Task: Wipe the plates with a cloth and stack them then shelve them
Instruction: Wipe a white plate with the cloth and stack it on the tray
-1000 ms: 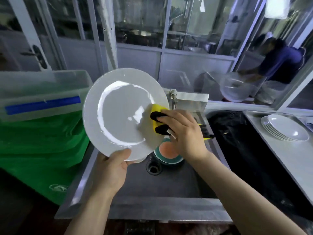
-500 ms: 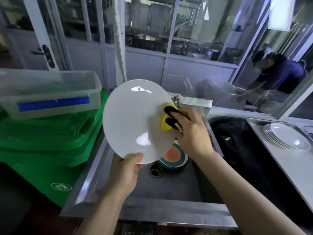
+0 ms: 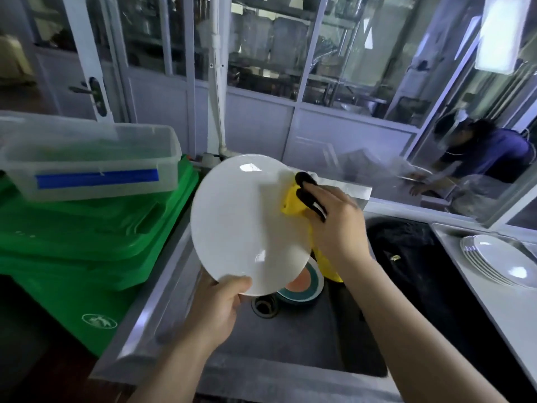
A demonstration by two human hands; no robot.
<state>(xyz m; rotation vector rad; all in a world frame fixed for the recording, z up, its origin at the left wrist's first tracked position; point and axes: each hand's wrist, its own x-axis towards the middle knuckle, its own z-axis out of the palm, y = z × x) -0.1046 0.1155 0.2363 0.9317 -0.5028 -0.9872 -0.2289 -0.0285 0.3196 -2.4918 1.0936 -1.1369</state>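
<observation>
A green bin [image 3: 87, 242] fills the left side, with a clear plastic container [image 3: 87, 161] bearing a blue strip resting on its lid. Just right of it runs the steel sink [image 3: 290, 338], its basin dark and its drain [image 3: 263, 306] near the far end. On the counter [image 3: 499, 309] at the far right sits a stack of white plates [image 3: 499, 261], well apart from the hands.

Over the sink, tilted up on edge with its flat underside toward the camera, is 1 white plate [image 3: 244, 225]. The left hand [image 3: 216, 309] grips it at the bottom rim — thumb curled over the near face, fingers hidden behind. The right hand [image 3: 337, 225] is closed on a yellow cloth [image 3: 292, 203], pressing it against the plate's upper right edge; 2 dark patches of the cloth show above the knuckles, and a yellow tail hangs down past the wrist, behind the plate's right side.

Below the held plate, in the basin beside the drain, lies a smaller dish [image 3: 305, 286] with a teal rim and an orange centre — partly covered by the white plate's lower edge.
</observation>
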